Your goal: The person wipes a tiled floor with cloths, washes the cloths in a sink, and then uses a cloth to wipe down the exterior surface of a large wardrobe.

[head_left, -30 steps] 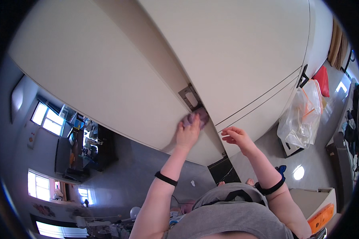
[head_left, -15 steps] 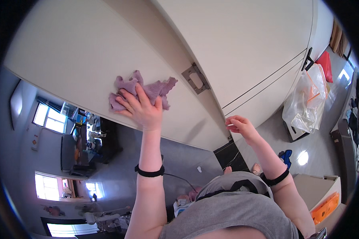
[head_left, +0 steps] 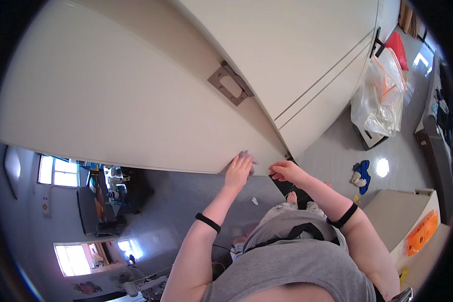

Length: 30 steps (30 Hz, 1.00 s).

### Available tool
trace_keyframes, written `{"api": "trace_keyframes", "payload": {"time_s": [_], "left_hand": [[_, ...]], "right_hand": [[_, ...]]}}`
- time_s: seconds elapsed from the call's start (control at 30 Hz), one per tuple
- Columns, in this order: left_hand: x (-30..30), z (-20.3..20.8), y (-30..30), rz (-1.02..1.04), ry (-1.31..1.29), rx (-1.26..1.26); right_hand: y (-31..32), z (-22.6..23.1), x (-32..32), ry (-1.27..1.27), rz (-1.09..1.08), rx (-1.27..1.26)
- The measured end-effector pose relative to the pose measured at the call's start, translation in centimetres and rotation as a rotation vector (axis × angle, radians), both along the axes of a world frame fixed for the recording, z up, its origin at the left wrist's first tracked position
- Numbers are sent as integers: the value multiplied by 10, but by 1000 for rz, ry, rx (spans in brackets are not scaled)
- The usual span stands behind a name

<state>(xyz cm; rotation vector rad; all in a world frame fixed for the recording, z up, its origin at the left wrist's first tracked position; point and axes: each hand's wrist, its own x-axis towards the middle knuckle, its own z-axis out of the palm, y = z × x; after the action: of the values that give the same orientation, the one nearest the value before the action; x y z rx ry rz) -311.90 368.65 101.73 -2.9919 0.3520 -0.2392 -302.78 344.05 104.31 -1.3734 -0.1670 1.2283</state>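
Observation:
My left hand (head_left: 238,173) presses a purple cloth (head_left: 243,154) against the lower part of a white door panel (head_left: 131,105), close to its edge. Most of the cloth is covered by the fingers; bits of it stick out above and beside them. To the right, my right hand (head_left: 290,172) hangs in the air with its fingers loosely bent and nothing visible in it. A metal hinge (head_left: 231,84) sits higher up, between this panel and a second white surface with dark grooves (head_left: 312,55).
A clear plastic bag (head_left: 377,108) sits on a small box at the right, below a black door handle (head_left: 376,42). Blue footwear (head_left: 362,176) lies on the floor. An orange packet (head_left: 422,232) is by a pale cabinet (head_left: 395,206). My bare foot (head_left: 292,197) stands near a black floor strip.
My left hand has slid the cloth down and right along the panel, near my right hand. The cloth, spread out before, is now mostly under the hand. The view has shifted.

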Motion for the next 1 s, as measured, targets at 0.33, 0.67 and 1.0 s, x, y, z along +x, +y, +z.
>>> {"api": "trace_keyframes", "payload": {"time_s": [0.33,0.67,1.0], "left_hand": [[-7,139,-56,369,-284,-1132],[-40,136,-30,323,-241,-1262],[-25,119,-40,94,-501,-841]], "right_hand": [[115,64,-45,-452,-423,737],[112,18,-51,174,-713,385],[179,6,-51,-840,-766,387]]}}
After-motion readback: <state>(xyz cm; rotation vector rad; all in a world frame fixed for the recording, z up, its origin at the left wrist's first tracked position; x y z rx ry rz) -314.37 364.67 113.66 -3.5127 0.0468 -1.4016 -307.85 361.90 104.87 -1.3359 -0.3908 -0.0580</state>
